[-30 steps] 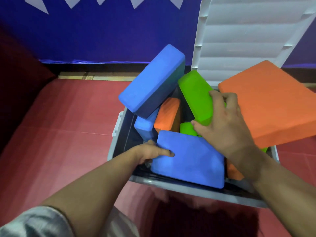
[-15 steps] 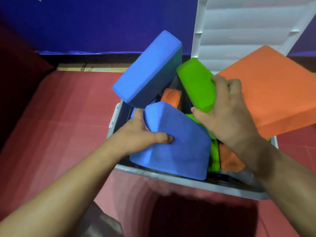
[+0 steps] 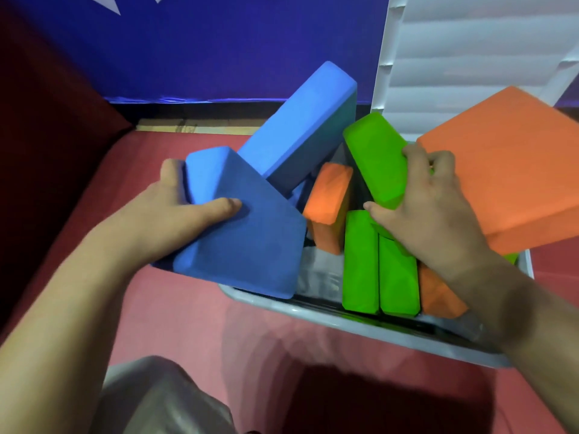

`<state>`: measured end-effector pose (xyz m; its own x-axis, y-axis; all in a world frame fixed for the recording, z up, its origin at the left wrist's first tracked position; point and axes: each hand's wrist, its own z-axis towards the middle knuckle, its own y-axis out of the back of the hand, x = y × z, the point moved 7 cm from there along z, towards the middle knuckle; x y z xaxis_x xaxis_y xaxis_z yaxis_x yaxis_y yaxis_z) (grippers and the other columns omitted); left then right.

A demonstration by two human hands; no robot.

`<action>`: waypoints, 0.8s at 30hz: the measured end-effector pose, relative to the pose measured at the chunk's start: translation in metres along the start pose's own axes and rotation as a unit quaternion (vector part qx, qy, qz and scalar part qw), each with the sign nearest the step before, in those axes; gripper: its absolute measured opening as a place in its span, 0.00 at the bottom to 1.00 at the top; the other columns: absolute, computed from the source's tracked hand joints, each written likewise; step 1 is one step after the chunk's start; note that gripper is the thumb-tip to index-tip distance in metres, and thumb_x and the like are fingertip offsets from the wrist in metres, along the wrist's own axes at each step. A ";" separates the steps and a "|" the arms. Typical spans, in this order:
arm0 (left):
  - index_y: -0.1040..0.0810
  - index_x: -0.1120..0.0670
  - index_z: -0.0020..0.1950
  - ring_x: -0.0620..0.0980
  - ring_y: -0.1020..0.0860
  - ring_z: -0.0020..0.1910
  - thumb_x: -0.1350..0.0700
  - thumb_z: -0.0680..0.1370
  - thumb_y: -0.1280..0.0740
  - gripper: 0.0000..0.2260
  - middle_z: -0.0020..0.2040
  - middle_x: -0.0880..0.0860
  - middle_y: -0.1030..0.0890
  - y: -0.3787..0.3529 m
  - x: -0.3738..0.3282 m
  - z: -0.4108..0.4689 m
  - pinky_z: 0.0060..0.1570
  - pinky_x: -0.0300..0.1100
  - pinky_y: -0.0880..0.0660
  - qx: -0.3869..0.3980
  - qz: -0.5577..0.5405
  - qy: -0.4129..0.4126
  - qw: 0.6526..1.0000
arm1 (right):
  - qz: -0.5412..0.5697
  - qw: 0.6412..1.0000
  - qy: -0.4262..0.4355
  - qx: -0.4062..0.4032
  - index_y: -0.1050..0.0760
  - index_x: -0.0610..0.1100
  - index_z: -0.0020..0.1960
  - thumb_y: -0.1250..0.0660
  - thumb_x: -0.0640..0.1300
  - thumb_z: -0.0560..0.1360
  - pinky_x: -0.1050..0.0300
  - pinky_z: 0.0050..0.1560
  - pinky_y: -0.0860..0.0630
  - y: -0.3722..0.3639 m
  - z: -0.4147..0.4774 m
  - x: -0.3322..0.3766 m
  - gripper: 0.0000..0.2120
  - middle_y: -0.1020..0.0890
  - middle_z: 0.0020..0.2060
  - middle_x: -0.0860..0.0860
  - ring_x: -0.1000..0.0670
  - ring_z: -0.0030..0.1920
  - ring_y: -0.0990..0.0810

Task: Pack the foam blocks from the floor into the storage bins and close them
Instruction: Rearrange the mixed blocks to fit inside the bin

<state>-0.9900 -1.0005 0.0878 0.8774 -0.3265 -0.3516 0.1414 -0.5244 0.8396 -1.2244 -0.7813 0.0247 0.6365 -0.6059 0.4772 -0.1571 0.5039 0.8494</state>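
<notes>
A grey storage bin (image 3: 360, 322) sits on the red floor, its white ribbed lid (image 3: 470, 57) standing open behind. My left hand (image 3: 175, 211) grips a blue foam block (image 3: 247, 242), held tilted over the bin's left front corner. My right hand (image 3: 429, 211) clasps a slanted green block (image 3: 376, 158) inside the bin. A long blue block (image 3: 300, 126) leans out of the back. A large orange block (image 3: 513, 170) rests across the right rim. Inside stand a small orange block (image 3: 329, 205), two upright green blocks (image 3: 379, 270) and another orange block (image 3: 438, 296).
The red mat floor (image 3: 188, 324) spreads left and in front of the bin. A blue wall (image 3: 219, 42) runs behind. A dark red cushion (image 3: 47, 120) stands at the left. My grey trouser knee (image 3: 163, 399) shows at the bottom.
My left hand has lifted the blue block out of the bin's front and swung it left, uncovering the upright green and orange blocks. My right hand has stayed on the slanted green block.
</notes>
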 end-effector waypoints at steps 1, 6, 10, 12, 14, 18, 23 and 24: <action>0.40 0.46 0.63 0.53 0.23 0.48 0.30 0.67 0.31 0.34 0.57 0.53 0.25 -0.004 0.000 -0.001 0.44 0.48 0.28 -0.001 0.016 0.001 1.000 | -0.001 1.000 0.001 0.001 0.35 0.39 0.71 0.23 0.54 0.62 0.40 0.60 0.27 0.000 0.000 0.001 0.43 0.31 0.59 0.36 0.32 0.55 0.26; 0.54 0.46 0.78 0.65 0.27 0.62 0.30 0.68 0.35 0.46 0.67 0.64 0.32 -0.020 -0.001 0.000 0.59 0.55 0.31 -0.046 0.105 0.017 0.993 | -0.008 1.000 -0.004 -0.004 0.35 0.40 0.71 0.23 0.53 0.65 0.41 0.58 0.28 0.002 0.001 0.003 0.41 0.31 0.60 0.37 0.32 0.56 0.26; 0.69 0.40 0.77 0.67 0.27 0.61 0.29 0.71 0.38 0.49 0.65 0.67 0.32 -0.042 -0.009 0.006 0.60 0.54 0.32 -0.044 0.171 0.001 0.984 | -0.016 0.999 -0.012 -0.026 0.33 0.40 0.70 0.25 0.55 0.67 0.42 0.55 0.27 0.008 0.003 0.005 0.38 0.29 0.60 0.38 0.33 0.56 0.26; 0.69 0.40 0.77 0.66 0.27 0.60 0.28 0.71 0.38 0.49 0.64 0.66 0.31 -0.060 -0.008 0.015 0.60 0.53 0.32 -0.024 0.190 -0.006 0.981 | -0.014 0.999 -0.016 -0.035 0.32 0.40 0.69 0.27 0.57 0.67 0.41 0.54 0.27 0.014 0.003 0.007 0.36 0.29 0.60 0.38 0.34 0.56 0.25; 0.68 0.41 0.77 0.66 0.27 0.60 0.28 0.70 0.39 0.49 0.64 0.66 0.31 -0.072 -0.005 0.025 0.60 0.52 0.32 -0.015 0.187 0.003 0.982 | -0.004 0.998 -0.017 -0.067 0.30 0.40 0.66 0.29 0.58 0.68 0.41 0.52 0.26 0.028 0.004 0.012 0.33 0.29 0.59 0.38 0.34 0.55 0.25; 0.67 0.41 0.78 0.65 0.26 0.59 0.23 0.68 0.43 0.49 0.62 0.67 0.30 -0.082 -0.001 0.039 0.59 0.53 0.31 -0.005 0.180 0.000 0.984 | -0.035 0.991 -0.022 -0.130 0.25 0.44 0.60 0.34 0.65 0.71 0.43 0.49 0.26 0.073 0.011 0.027 0.29 0.29 0.59 0.41 0.37 0.53 0.24; 0.65 0.39 0.78 0.67 0.27 0.61 0.25 0.72 0.46 0.43 0.64 0.68 0.32 -0.086 0.000 0.046 0.61 0.54 0.33 0.007 0.155 -0.020 0.988 | -0.061 0.996 -0.026 -0.052 0.22 0.46 0.52 0.41 0.70 0.71 0.45 0.52 0.28 0.100 0.022 0.049 0.29 0.22 0.49 0.42 0.37 0.53 0.25; 0.65 0.39 0.78 0.67 0.28 0.61 0.27 0.73 0.45 0.41 0.65 0.67 0.33 -0.086 0.001 0.047 0.61 0.54 0.33 0.016 0.143 -0.021 0.989 | -0.050 0.998 -0.028 -0.027 0.21 0.46 0.49 0.42 0.71 0.71 0.46 0.52 0.27 0.099 0.022 0.053 0.29 0.21 0.47 0.42 0.38 0.52 0.25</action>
<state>-1.0233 -0.9927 -0.0043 0.8596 -0.4970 -0.1182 -0.1254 -0.4296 0.8942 -1.2234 -0.7770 0.1391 0.6035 -0.6879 0.4032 -0.0526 0.4703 0.8810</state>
